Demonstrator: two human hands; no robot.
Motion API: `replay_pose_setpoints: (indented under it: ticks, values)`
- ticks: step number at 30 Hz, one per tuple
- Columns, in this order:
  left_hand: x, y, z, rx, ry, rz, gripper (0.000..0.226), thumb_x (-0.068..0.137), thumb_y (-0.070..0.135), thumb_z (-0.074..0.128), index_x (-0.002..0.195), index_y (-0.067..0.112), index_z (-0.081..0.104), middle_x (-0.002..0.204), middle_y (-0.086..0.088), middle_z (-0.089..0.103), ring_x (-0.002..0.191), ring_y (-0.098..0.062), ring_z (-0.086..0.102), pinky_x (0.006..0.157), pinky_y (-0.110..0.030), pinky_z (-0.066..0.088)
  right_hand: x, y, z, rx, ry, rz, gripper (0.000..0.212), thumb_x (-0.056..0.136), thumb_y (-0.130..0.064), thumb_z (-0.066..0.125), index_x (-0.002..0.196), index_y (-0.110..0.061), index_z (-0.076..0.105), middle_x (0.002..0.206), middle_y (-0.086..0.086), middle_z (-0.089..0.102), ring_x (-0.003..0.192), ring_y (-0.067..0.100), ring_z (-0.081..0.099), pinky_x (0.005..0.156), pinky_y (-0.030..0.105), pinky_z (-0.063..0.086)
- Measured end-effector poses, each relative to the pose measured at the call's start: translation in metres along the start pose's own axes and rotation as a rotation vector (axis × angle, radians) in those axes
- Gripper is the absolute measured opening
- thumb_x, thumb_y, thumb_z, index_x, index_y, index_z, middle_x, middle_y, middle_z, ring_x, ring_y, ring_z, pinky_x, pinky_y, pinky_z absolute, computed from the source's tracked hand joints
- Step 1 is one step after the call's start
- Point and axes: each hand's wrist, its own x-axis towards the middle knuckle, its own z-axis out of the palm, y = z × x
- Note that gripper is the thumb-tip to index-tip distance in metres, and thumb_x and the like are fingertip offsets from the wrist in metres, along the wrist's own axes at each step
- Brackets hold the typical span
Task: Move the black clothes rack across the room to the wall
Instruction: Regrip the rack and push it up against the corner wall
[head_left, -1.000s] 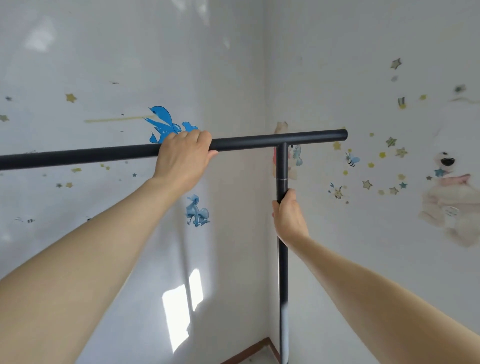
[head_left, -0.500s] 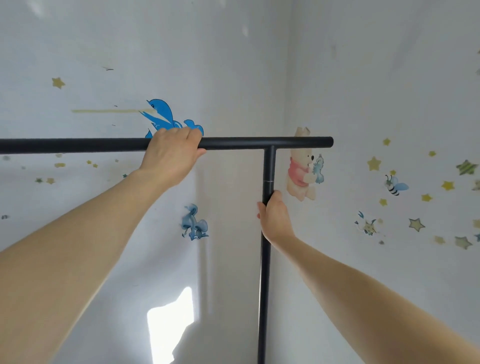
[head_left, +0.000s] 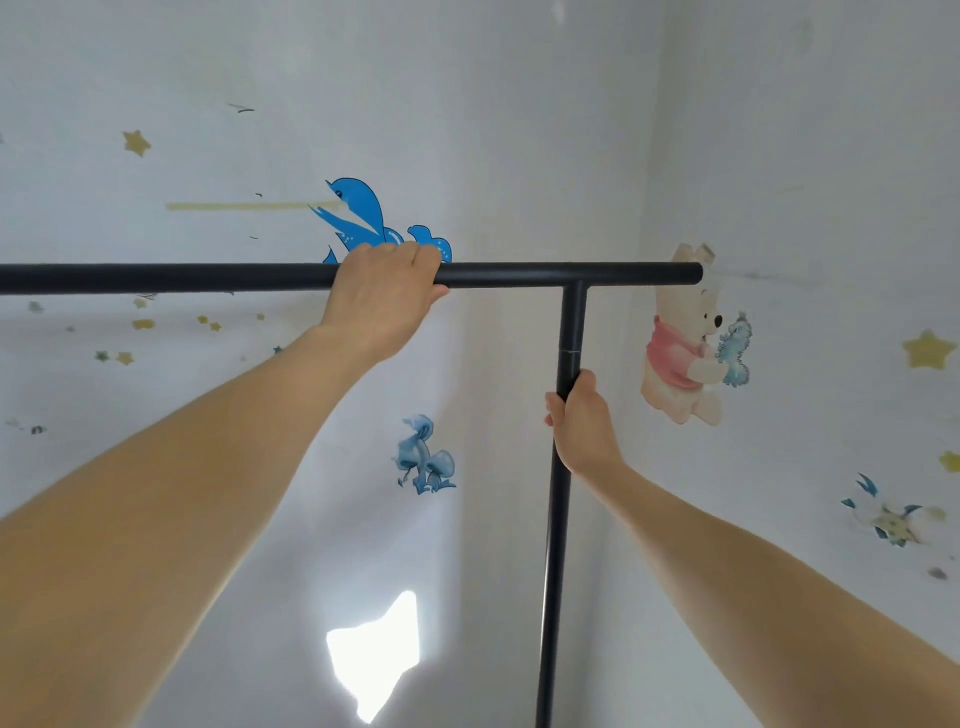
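The black clothes rack (head_left: 519, 275) fills the head view: a horizontal top bar runs in from the left edge and ends at the right, with one upright post dropping from it to the bottom edge. My left hand (head_left: 382, 299) is wrapped over the top bar from above. Lower down, my right hand (head_left: 584, 421) grips the upright post a little below its joint. The rack's feet and left end are out of frame. The rack stands close in front of a white wall (head_left: 467, 130).
Two white walls meet in a corner (head_left: 657, 156) just right of the post. Stickers cover them: a blue dolphin (head_left: 358, 213), blue mushrooms (head_left: 426, 457), a bear (head_left: 685, 338), yellow stars. A bright sunlight patch (head_left: 376, 649) lies low on the wall.
The view has swung left and up: the corner and bear sticker shifted right, the floor edge dropped out of view. The top bar has levelled. Both hands keep their grips.
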Motion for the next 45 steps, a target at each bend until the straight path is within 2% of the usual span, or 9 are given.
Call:
replay_pose_setpoints:
  ticks: [5, 9, 18, 23, 28, 31, 35, 40, 45]
  values:
    - [0.013, -0.005, 0.024, 0.039, -0.002, 0.024, 0.034, 0.096, 0.039, 0.037, 0.102, 0.008, 0.050, 0.090, -0.010, 0.062, 0.072, -0.029, 0.056, 0.060, -0.037, 0.032, 0.027, 0.008, 0.017, 0.015, 0.011, 0.008, 0.017, 0.098, -0.018, 0.042, 0.110, -0.006, 0.040, 0.090, 0.011, 0.058, 0.080, 0.027, 0.062, 0.060, 0.033, 0.048]
    - [0.020, -0.001, 0.035, 0.047, -0.012, -0.006, 0.032, 0.096, 0.038, 0.037, 0.102, 0.009, 0.050, 0.089, -0.010, 0.061, 0.073, -0.029, 0.055, 0.060, -0.036, 0.030, 0.042, 0.019, 0.021, 0.017, 0.009, -0.009, 0.009, 0.098, -0.018, 0.043, 0.102, -0.011, 0.038, 0.085, 0.008, 0.057, 0.076, 0.026, 0.061, 0.058, 0.034, 0.049]
    - [0.038, 0.014, 0.052, 0.035, -0.012, -0.053, 0.031, 0.097, 0.037, 0.037, 0.102, 0.009, 0.049, 0.087, -0.008, 0.060, 0.066, -0.022, 0.038, 0.062, -0.034, 0.027, 0.072, 0.043, 0.022, 0.016, -0.020, -0.064, 0.012, 0.098, -0.021, 0.044, 0.105, -0.013, 0.038, 0.086, 0.005, 0.058, 0.074, 0.018, 0.060, 0.051, 0.021, 0.042]
    - [0.041, 0.014, 0.055, 0.044, -0.030, -0.072, 0.030, 0.097, 0.037, 0.037, 0.101, 0.010, 0.049, 0.086, -0.007, 0.059, 0.067, -0.022, 0.039, 0.064, -0.035, 0.028, 0.079, 0.048, 0.024, 0.004, -0.029, -0.081, 0.023, 0.098, -0.024, 0.046, 0.115, -0.009, 0.041, 0.089, 0.005, 0.059, 0.075, 0.018, 0.061, 0.054, 0.022, 0.044]
    - [0.042, 0.024, 0.052, 0.014, -0.035, -0.081, 0.028, 0.097, 0.034, 0.037, 0.104, 0.010, 0.049, 0.091, -0.008, 0.060, 0.073, -0.026, 0.048, 0.067, -0.035, 0.027, 0.080, 0.056, 0.016, 0.013, -0.044, -0.090, 0.015, 0.098, -0.025, 0.044, 0.105, -0.013, 0.038, 0.086, 0.008, 0.060, 0.070, 0.014, 0.058, 0.058, 0.030, 0.047]
    - [0.045, 0.034, 0.048, 0.003, -0.039, -0.077, 0.028, 0.097, 0.033, 0.037, 0.104, 0.009, 0.049, 0.093, -0.009, 0.060, 0.077, -0.028, 0.052, 0.068, -0.035, 0.027, 0.078, 0.062, 0.006, 0.025, -0.038, -0.096, 0.011, 0.098, -0.024, 0.044, 0.099, -0.017, 0.035, 0.083, 0.007, 0.060, 0.067, 0.008, 0.055, 0.052, 0.025, 0.042]
    - [0.047, 0.048, 0.041, 0.004, -0.029, -0.081, 0.028, 0.097, 0.034, 0.039, 0.104, 0.009, 0.050, 0.094, -0.009, 0.061, 0.080, -0.029, 0.055, 0.074, -0.038, 0.036, 0.074, 0.069, -0.006, 0.033, -0.036, -0.096, 0.011, 0.098, -0.024, 0.044, 0.100, -0.019, 0.034, 0.084, 0.008, 0.061, 0.069, 0.010, 0.056, 0.051, 0.024, 0.040]
    - [0.041, 0.054, 0.030, 0.019, -0.018, -0.080, 0.027, 0.096, 0.034, 0.040, 0.103, 0.010, 0.051, 0.091, -0.008, 0.061, 0.078, -0.027, 0.055, 0.074, -0.038, 0.037, 0.064, 0.070, -0.014, 0.034, -0.042, -0.107, 0.012, 0.098, -0.025, 0.045, 0.100, -0.019, 0.035, 0.083, 0.007, 0.061, 0.074, 0.018, 0.060, 0.056, 0.027, 0.045]
    - [0.033, 0.056, 0.019, 0.024, -0.037, -0.055, 0.025, 0.097, 0.030, 0.038, 0.109, 0.010, 0.048, 0.098, -0.009, 0.060, 0.082, -0.028, 0.054, 0.074, -0.037, 0.035, 0.053, 0.067, -0.023, 0.022, -0.060, -0.107, 0.017, 0.098, -0.024, 0.045, 0.108, -0.012, 0.039, 0.081, 0.007, 0.061, 0.071, 0.013, 0.058, 0.058, 0.027, 0.045]
